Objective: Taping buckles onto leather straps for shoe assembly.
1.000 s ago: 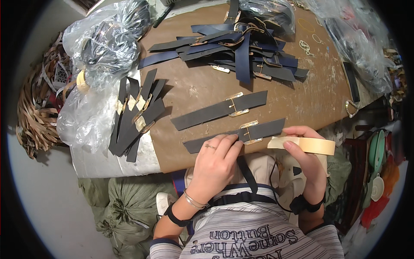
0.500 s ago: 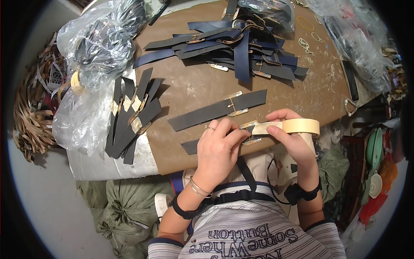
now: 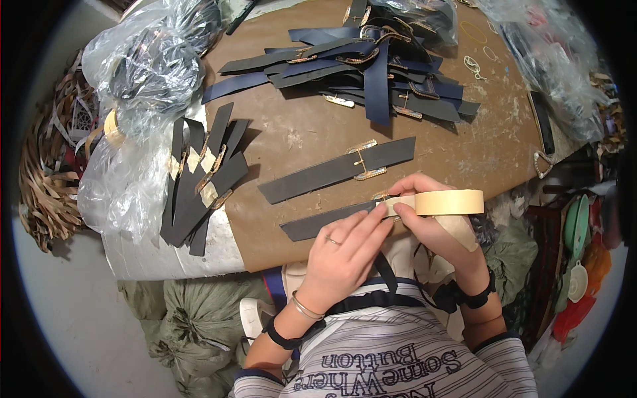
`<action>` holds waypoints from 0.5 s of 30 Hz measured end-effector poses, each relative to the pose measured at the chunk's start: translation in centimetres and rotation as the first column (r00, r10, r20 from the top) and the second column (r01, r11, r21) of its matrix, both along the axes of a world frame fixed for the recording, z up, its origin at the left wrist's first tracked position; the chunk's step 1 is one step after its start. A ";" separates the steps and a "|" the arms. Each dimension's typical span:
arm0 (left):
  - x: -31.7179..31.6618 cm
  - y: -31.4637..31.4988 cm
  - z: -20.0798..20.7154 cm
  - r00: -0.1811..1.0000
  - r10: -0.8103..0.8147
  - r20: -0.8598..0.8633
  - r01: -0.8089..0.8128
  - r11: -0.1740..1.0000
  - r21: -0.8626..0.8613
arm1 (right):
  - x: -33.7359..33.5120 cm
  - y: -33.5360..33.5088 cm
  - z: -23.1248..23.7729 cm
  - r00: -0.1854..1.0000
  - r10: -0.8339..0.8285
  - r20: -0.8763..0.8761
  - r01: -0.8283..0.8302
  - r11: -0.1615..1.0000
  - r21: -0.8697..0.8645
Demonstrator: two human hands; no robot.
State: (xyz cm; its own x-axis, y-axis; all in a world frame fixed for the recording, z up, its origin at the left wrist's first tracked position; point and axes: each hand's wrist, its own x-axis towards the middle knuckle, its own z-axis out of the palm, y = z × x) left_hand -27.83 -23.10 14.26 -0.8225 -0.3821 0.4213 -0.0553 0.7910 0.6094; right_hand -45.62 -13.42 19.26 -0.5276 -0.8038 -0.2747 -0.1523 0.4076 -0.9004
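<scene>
A dark grey strap [image 3: 322, 222] lies near the table's front edge, with a rhinestone buckle [image 3: 381, 196] at its right part, mostly hidden by my hands. My left hand [image 3: 348, 249] lies over the strap, fingers stretched out, their tips pressing the end of a cream tape strip [image 3: 401, 201] onto it. In my right hand [image 3: 428, 222] is a roll of masking tape [image 3: 450, 203], the thumb resting on the strip that runs out from it. Just beyond, another dark strap [image 3: 298, 181] lies flat with a gold rhinestone buckle [image 3: 361, 159] on it.
Several taped straps [image 3: 206, 179] are piled at the left. Farther back sits a heap of navy and grey straps [image 3: 378, 73] with buckles. Plastic bags [image 3: 146, 73] crowd the left edge; a phone [image 3: 541, 123] and a loose buckle [image 3: 543, 164] lie at the right.
My left hand has flattened, its fingers going from a pinch to stretched out over the strap. The tape roll has moved slightly left and toward me, and the strip between hand and roll looks shorter.
</scene>
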 end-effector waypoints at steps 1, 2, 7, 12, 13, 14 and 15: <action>-0.3 0.5 0.1 0.994 0.033 0.100 -0.021 0.993 -0.118 | -0.1 0.0 0.0 0.997 0.032 -0.067 -0.032 0.999 0.004; -0.4 1.0 0.1 0.978 0.076 0.194 -0.029 0.971 -0.236 | 0.0 -0.1 0.1 0.997 0.029 -0.065 -0.028 1.000 0.007; -0.4 1.8 0.1 0.952 0.115 0.284 -0.047 0.971 -0.235 | -0.7 0.2 0.6 0.906 0.031 -0.422 -0.014 0.999 0.042; -0.6 3.1 -0.5 0.926 0.260 0.274 -0.081 0.846 -0.527 | -0.5 0.4 -1.1 0.769 0.092 -0.633 -0.111 0.994 0.009; -0.7 2.9 -0.4 0.924 0.263 0.276 -0.083 0.846 -0.527 | -0.4 0.3 -1.2 0.765 0.090 -0.638 -0.092 0.995 0.030; -1.0 2.5 -0.3 0.946 0.218 0.240 -0.116 0.918 -0.379 | -0.4 0.3 -1.2 0.766 0.093 -0.636 -0.096 0.995 0.030; -1.4 2.1 0.1 0.965 0.180 0.191 -0.137 0.966 -0.220 | -0.4 0.3 -1.3 0.761 0.082 -0.644 -0.095 0.995 0.015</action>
